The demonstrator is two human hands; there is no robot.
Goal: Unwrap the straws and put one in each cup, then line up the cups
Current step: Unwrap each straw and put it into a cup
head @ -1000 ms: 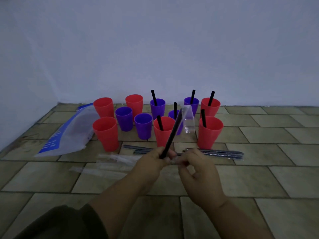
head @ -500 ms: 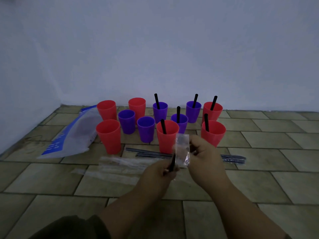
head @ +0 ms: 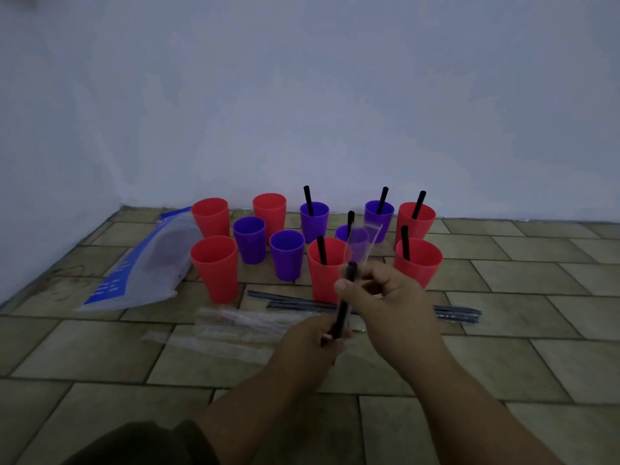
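Since half a second ago my right hand (head: 385, 297) has pulled the clear plastic wrapper (head: 362, 243) up and off toward the cups, so the thin black plastic straw (head: 343, 307) is bare almost to its tip. Can't tell if the sleeve's mouth has fully cleared that tip, they're right at each other.

Head view is all I've got. My right thumb and fingers pinch the wrapper's lower end. My left hand (head: 313, 344) is curled round the straw's bottom end, holding it nearly upright with a slight lean to the right. The straw's long axis points up and away from me, so I reckon it's already lined up for a drop-in.

Five cups have no straw, all on the left. Nearest is the empty purple plastic cup (head: 287, 255), up and left of my left hand, which is the closer hand anyway. More wrapped straws (head: 456, 313) lie on the tiled floor (head: 503, 364) behind my hands.
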